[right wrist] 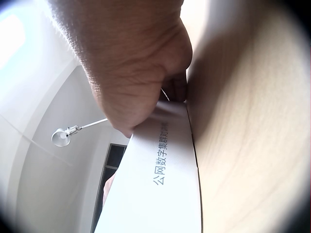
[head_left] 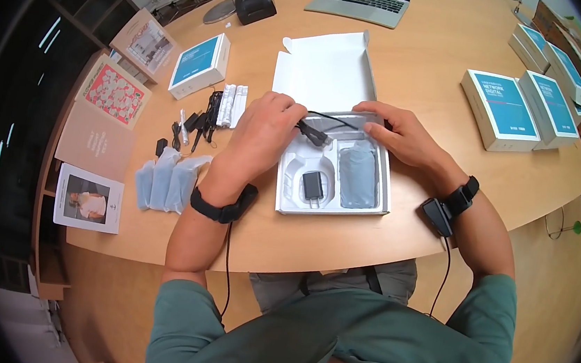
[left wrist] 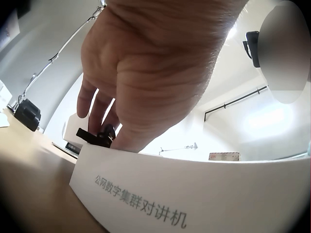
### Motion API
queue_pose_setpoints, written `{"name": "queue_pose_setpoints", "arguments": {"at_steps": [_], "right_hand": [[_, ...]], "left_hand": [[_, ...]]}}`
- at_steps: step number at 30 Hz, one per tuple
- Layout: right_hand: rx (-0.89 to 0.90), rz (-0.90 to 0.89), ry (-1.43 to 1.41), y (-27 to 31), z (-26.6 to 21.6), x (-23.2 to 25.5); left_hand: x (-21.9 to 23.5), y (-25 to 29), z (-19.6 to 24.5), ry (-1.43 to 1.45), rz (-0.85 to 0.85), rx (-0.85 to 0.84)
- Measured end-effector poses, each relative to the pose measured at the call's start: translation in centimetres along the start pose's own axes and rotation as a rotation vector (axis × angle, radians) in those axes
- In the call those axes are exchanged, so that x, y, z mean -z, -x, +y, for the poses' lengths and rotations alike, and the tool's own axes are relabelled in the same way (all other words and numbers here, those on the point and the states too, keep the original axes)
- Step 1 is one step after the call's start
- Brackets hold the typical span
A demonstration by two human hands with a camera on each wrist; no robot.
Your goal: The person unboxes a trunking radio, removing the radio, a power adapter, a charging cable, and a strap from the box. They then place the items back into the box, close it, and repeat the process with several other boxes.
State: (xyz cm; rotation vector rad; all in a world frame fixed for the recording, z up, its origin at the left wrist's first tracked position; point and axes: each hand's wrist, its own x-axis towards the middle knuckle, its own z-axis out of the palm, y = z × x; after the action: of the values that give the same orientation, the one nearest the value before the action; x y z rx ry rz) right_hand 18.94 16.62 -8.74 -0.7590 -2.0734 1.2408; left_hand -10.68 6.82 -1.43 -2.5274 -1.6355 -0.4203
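Observation:
In the head view my left hand [head_left: 264, 128] pinches a bundled black cable [head_left: 314, 135] over the back left of an open white box [head_left: 333, 213]. A strand of the cable stretches right, toward my right thumb. My right hand [head_left: 406, 138] grips the box at its back right corner, thumb over the inside and fingers along the outer side. Inside the moulded tray sit a black charger plug [head_left: 313, 185] at the left and a bagged device [head_left: 358, 179] at the right. The left wrist view shows a dark end of the cable [left wrist: 92, 138] below my left fingers.
The box lid [head_left: 325, 76] stands folded back. Left of the box lie bagged devices [head_left: 164, 187], black cables [head_left: 205, 121] and white wrapped strips [head_left: 231, 106]. A teal-topped box [head_left: 200, 64] is behind them; several more boxes [head_left: 500, 111] stand right. A laptop [head_left: 364, 1] is at the back.

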Motion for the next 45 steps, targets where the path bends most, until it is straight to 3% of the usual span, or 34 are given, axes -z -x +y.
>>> {"name": "queue_pose_setpoints", "arguments": {"at_steps": [4, 10, 12, 13, 17, 18, 20, 22, 25, 26, 28, 30, 32, 34, 36, 45], "right_hand": [[0.021, 0.005, 0.017, 0.0, -0.6, 0.0], [-0.011, -0.020, 0.021, 0.0, -0.7, 0.2], [-0.007, -0.017, 0.016, 0.2, -1.0, 0.3], [-0.018, -0.014, 0.029, 0.4, -1.4, 0.4], [0.020, 0.018, -0.022, 0.1, -0.6, -0.2], [0.031, 0.013, -0.028, 0.0, -0.5, -0.2], [-0.006, -0.002, 0.010, 0.1, -0.7, 0.1], [-0.031, -0.011, 0.005, 0.1, -0.9, 0.1], [-0.050, -0.011, -0.031, 0.0, -0.9, -0.2], [-0.044, -0.003, -0.061, 0.2, -0.8, -0.1], [-0.053, -0.003, -0.028, 0.2, -1.1, 0.1], [-0.057, -0.011, -0.001, 0.2, -1.3, 0.2], [-0.075, -0.018, -0.003, 0.2, -1.4, 0.2], [-0.063, -0.016, 0.009, 0.1, -1.2, 0.2], [-0.039, -0.016, 0.012, 0.0, -1.2, 0.0], [-0.024, -0.006, 0.054, -0.1, -0.5, 0.1]], "left_hand": [[0.7, 0.1, -0.3, 0.087, 0.105, -0.007], [1.6, 0.0, 0.3, 0.347, 0.106, 0.241], [2.1, -0.1, -0.2, 0.663, 0.283, 0.392], [2.4, 0.0, -1.4, 0.747, 0.358, 0.366], [6.0, 1.0, -6.1, 0.649, 0.552, 0.440], [6.5, 1.4, -7.3, 0.637, 0.557, 0.443], [6.7, 2.2, -9.5, 0.287, 0.410, 0.589], [5.4, 2.8, -11.5, 0.227, 0.430, 0.606], [4.3, 3.3, -13.1, -0.005, 0.130, 0.614], [3.7, 3.4, -13.2, 0.002, 0.128, 0.609], [3.1, 3.2, -11.3, -0.251, 0.049, 0.571], [2.9, 2.1, -8.5, -0.189, 0.135, 0.476], [2.5, 0.9, -4.9, 0.224, 0.110, 0.241], [1.2, 0.3, -2.0, 0.298, 0.077, 0.044], [0.2, 0.3, -0.6, 0.095, 0.020, -0.051], [0.7, 0.6, -0.7, -0.117, 0.010, -0.052]]}}
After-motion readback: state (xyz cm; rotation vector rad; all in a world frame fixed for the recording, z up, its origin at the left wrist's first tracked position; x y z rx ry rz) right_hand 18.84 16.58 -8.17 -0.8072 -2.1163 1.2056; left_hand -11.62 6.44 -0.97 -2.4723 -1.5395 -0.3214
